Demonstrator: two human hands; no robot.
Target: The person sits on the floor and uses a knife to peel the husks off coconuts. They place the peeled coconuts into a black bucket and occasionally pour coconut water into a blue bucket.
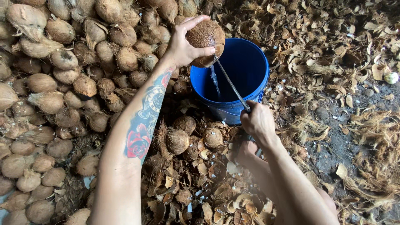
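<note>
My left hand [182, 45] grips a brown husked coconut [206, 39] and holds it over a blue bucket [250, 89]. A thin stream of water [214, 79] runs from the coconut down into the bucket. My right hand [257, 121] sits at the bucket's near rim, closed on the handle of a long thin metal blade [231, 83]. The blade's tip touches the underside of the coconut.
A big heap of husked coconuts [50, 96] fills the left side. Two coconuts [177, 141] lie just in front of the bucket. Broken shell pieces and dry husk fibre [333, 54] cover the ground to the right and near my knee [246, 152].
</note>
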